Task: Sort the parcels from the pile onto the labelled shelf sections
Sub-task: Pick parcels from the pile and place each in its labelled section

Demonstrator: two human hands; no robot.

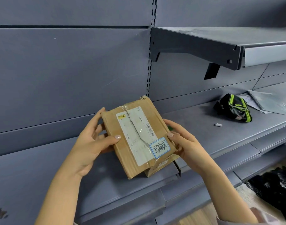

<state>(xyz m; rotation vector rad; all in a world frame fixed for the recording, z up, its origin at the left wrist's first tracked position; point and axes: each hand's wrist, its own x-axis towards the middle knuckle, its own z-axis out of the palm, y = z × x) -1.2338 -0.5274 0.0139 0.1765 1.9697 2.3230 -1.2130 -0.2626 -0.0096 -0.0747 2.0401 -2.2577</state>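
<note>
Landmark: we place everything from the lower shelf (204, 127), the wide grey metal board that runs across the view.
Parcel: we see a flat brown cardboard parcel (131, 153) held up above the front part of the lower shelf, tilted, its top face turned to the camera.
Parcel underside: a second cardboard edge shows beneath its near corner; we cannot tell whether it is a flap or another box.
Shipping label: a long white label (135, 135) lies under clear tape along the top face.
Sticker: a blue-bordered sticker (160, 147) with handwritten characters sits at the label's near end.
Left hand: our left hand (92, 140) grasps the parcel's left edge, thumb laid on the top face and fingers curled behind it.
Right hand: our right hand (186, 143) grasps the right edge, thumb tip just beside the sticker and fingers wrapped underneath.
Pouch: a black pouch with bright green trim (233, 108) lies on the lower shelf, toward its right end.
Notebook: a spiral-bound notebook (269, 101) lies on the lower shelf just beyond the pouch.
Small white piece: a small white piece (218, 125) rests on the lower shelf near the pouch; it is too small for us to identify.
Upper shelf: a grey upper shelf (228, 38) hangs on brackets above the right part of the lower shelf.
Black bag: a crumpled black plastic bag (275, 185) lies below the lower shelf's right end.
</note>
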